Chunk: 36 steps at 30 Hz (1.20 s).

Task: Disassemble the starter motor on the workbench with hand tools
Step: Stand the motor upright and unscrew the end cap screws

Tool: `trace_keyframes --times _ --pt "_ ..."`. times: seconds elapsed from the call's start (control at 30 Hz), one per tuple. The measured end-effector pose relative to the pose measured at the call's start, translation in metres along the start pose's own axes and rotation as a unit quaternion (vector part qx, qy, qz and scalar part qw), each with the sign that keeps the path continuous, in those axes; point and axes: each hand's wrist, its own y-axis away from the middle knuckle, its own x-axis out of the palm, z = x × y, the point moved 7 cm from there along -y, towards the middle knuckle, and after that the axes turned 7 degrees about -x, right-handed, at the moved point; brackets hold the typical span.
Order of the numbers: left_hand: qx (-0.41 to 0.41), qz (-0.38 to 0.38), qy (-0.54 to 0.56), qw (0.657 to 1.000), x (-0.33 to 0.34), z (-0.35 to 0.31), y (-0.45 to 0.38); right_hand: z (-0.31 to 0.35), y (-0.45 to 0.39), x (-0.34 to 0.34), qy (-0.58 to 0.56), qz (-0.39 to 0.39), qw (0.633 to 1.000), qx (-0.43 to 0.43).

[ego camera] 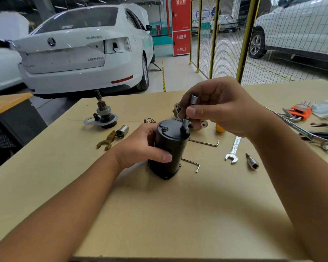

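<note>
The right hand (216,108) is pinching a small socket driver (193,101) upright on the motor's (169,148) top terminal; just below that grip, the left hand (142,146) is clasping the motor on the worktop (159,214). Keeping the driver square should prevent slipping.

A tan tabletop (159,214) carries a black motor body (169,148) standing upright at centre. Far left stands a gear shaft (102,116), a brown fork (106,140) nearer. Right lie two hex keys (206,141), a wrench (233,150) and a socket (252,161).
</note>
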Motion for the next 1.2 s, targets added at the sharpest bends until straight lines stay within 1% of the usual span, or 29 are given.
trace_keyframes --times 0.1,0.3,0.47,0.67,0.73,0.83,0.9,0.97,1.03,1.1,1.2 --pt "-0.004 -0.016 0.01 1.0 -0.003 0.003 -0.001 -0.001 0.0 0.003 0.004 -0.007 1.0 -0.005" --pt "-0.013 -0.023 0.016 1.0 -0.007 0.008 -0.001 -0.013 0.001 0.005 -0.073 -0.12 0.99 0.025" --pt "-0.015 -0.029 0.019 0.999 -0.008 0.008 -0.001 -0.025 0.002 0.01 -0.134 -0.209 0.967 0.055" --pt "-0.012 -0.038 0.026 0.999 -0.008 0.009 -0.002 -0.03 0.003 0.022 -0.236 -0.289 0.927 0.038" --pt "-0.014 -0.045 0.023 0.999 -0.009 0.01 -0.002 -0.029 0.004 0.024 -0.228 -0.312 0.922 0.029" --pt "-0.017 -0.054 0.014 0.998 -0.008 0.008 -0.001 -0.026 0.005 0.026 -0.187 -0.337 0.922 0.024" --pt "-0.015 -0.058 -0.003 0.998 -0.005 0.006 -0.002 -0.023 0.006 0.028 -0.168 -0.346 0.923 0.023" --pt "-0.021 -0.065 -0.014 0.998 0.0 0.005 -0.003 -0.019 0.004 0.03 -0.178 -0.346 0.921 0.022" --pt "-0.03 -0.07 -0.016 0.997 0.004 0.005 -0.005 -0.017 0.0 0.031 -0.201 -0.346 0.915 0.044" --pt "-0.037 -0.083 -0.021 0.996 0.007 0.004 -0.006 -0.017 -0.004 0.031 -0.218 -0.351 0.907 0.086" --pt "-0.029 -0.099 -0.038 0.994 0.01 0.003 -0.008 -0.012 -0.009 0.03 -0.176 -0.365 0.906 0.119"
